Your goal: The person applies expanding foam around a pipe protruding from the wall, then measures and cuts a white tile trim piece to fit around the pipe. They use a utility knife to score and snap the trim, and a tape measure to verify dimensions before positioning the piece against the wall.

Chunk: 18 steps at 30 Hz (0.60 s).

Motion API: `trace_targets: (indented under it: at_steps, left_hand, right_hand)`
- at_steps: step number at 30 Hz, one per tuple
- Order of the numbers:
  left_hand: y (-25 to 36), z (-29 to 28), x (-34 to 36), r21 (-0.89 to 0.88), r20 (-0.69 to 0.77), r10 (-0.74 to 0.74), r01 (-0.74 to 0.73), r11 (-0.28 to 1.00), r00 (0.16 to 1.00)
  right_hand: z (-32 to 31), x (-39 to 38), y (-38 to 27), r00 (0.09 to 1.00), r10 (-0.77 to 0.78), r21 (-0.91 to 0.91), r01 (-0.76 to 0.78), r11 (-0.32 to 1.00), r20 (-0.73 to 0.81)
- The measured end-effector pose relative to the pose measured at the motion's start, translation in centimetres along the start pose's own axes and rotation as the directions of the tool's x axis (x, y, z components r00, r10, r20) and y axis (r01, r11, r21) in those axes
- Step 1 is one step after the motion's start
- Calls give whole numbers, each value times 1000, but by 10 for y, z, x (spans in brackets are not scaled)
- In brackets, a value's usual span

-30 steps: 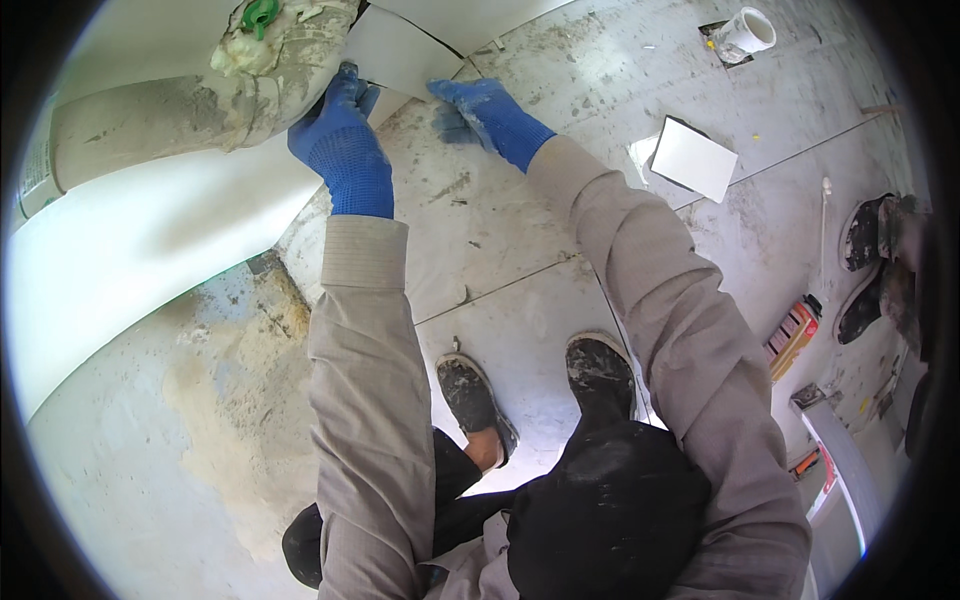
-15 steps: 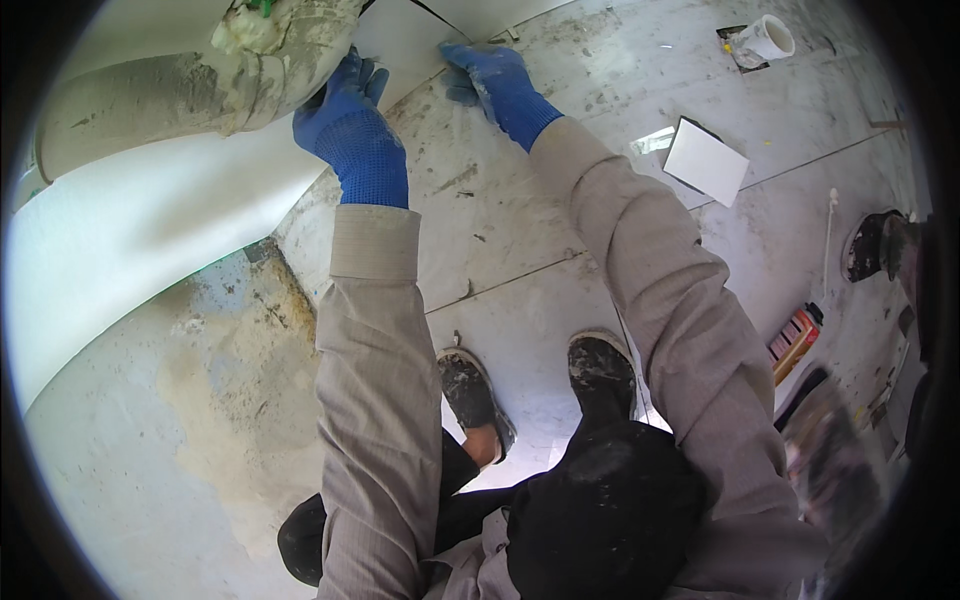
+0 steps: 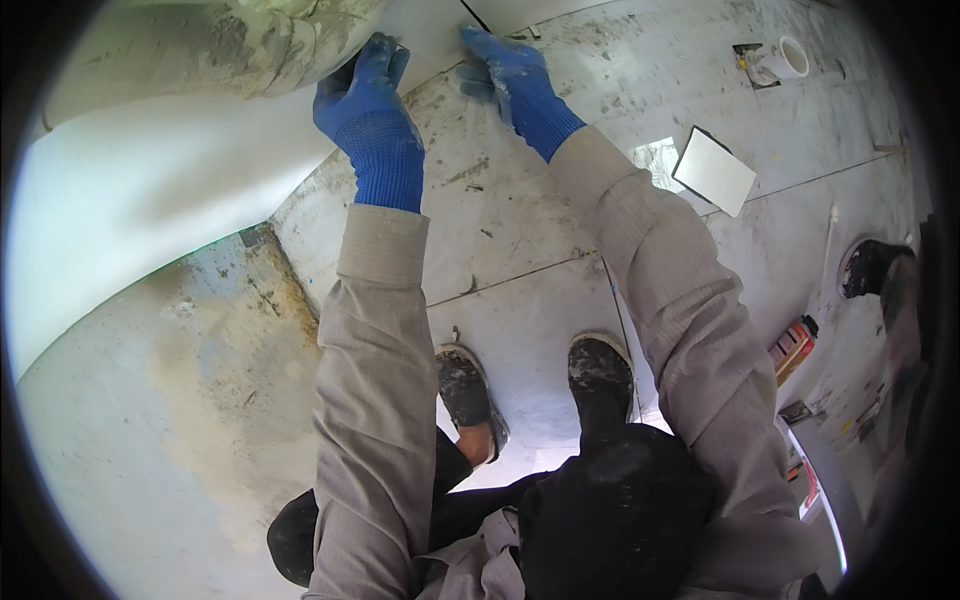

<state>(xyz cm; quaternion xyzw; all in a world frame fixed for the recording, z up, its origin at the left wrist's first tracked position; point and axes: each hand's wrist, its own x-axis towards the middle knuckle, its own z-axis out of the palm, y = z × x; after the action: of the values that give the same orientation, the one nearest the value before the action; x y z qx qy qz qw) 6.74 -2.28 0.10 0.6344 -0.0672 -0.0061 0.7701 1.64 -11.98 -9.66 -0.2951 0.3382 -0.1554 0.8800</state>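
My left hand (image 3: pixel 372 118), in a blue knitted glove, reaches up beside a dirty grey pipe (image 3: pixel 190 55). Its fingers point away from me and look bent together near the tips; what lies between them, if anything, is too small to make out. To its right, my right hand (image 3: pixel 512 78) wears the same kind of glove. Its fingers are stretched leftward and apart, close to the lower edge of a glossy white panel (image 3: pixel 190 170). Whether the right fingertips touch the panel is unclear. The panel runs under the pipe and meets the stained floor slabs.
A small white tile-like piece (image 3: pixel 715 171) lies right of my right arm. Beyond it, a white pipe stub (image 3: pixel 788 58) stands by a floor hole. Further right are a red-and-orange container (image 3: pixel 794 348) and another person's dark shoe (image 3: pixel 868 268). My shoes (image 3: pixel 600 368) stand on the slabs.
My view has shifted, and both hands appear slightly higher and further right. The pipe sits higher in view. A blurred dark shape at lower right has moved off, uncovering a pale curved edge.
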Motion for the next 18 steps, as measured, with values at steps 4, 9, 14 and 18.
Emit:
trace_targets:
  at_steps: [4, 9, 14, 18]
  left_hand:
    - [-4, -3, 15, -68, -40, -55, 53, 996, 998]
    - [-47, -19, 19, -8, -93, -228, 228, 974, 969]
    - [-55, -22, 3, 44, -62, -156, 159, 986, 986]
    - [-47, -14, -17, 80, -38, -114, 117, 990, 993]
  right_hand:
    - [8, -6, -16, 992, -121, -110, 125, 986, 42]
    - [20, -17, -54, 944, -196, -478, 306, 823, 267]
    - [58, -39, -103, 888, -150, -871, 457, 182, 435]
    - [80, -35, -129, 867, -71, -870, 494, -12, 493]
